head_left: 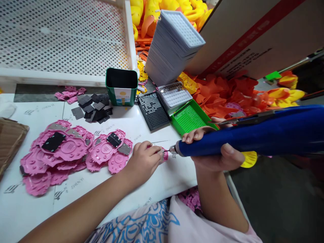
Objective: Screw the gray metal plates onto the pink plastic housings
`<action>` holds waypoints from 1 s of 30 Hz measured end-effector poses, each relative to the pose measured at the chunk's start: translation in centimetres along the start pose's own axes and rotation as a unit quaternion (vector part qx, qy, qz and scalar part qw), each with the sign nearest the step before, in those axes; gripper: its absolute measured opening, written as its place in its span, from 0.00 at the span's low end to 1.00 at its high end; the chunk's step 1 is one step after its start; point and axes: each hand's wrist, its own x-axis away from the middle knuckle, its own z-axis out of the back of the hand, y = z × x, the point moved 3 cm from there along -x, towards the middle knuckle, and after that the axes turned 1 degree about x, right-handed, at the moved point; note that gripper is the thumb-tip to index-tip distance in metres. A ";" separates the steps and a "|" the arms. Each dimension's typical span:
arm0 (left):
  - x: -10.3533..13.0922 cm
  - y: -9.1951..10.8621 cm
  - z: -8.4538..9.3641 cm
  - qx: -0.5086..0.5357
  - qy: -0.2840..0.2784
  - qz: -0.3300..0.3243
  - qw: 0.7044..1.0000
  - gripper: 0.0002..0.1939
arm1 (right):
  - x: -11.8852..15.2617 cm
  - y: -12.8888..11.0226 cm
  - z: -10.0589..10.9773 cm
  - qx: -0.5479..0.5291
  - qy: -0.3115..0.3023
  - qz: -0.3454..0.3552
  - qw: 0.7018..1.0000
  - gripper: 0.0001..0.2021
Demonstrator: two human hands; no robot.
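driver [250, 135] is lying nearly level in the right hand [215, 160], whose fingers are wrapping its barrel; the left hand [143, 160] is pinching a pink part [165, 156] over the middle of the table [174, 184], mostly hiding it, and the bit [169, 151] is pointing at its edge. i'm judging a slip the likeliest trouble: with the driver coming in sideways, the bit could be skating off and catching the left fingers, which are sitting close by. too loose a pinch could be letting the part twist. from this far, i can't tell how firmly the bit is seating.

white printed sheeting is covering the table. black plates [93, 108], a green tin [123, 96], a black tray [153, 111] and a green tray [188, 118] are lining its far side. behind, a tall stack [169, 47] is standing by a carton [243, 40], orange pieces [215, 94] are lying heaped, and a crate [130, 44] is filling the far left; dark floor [273, 195] is showing at right.
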 end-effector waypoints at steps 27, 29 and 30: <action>-0.1 0.3 0.0 -0.005 0.016 0.006 1.000 0.08 | 0.7 -0.3 -1.1 0.037 -0.074 0.035 0.996 0.18; -0.1 0.4 0.0 -0.004 0.017 0.010 1.000 0.08 | 0.8 -0.3 -1.5 0.043 -0.087 0.045 0.994 0.18; -0.1 0.4 0.0 -0.003 0.019 0.013 1.000 0.08 | 0.8 -0.2 -1.6 0.044 -0.091 0.046 0.994 0.18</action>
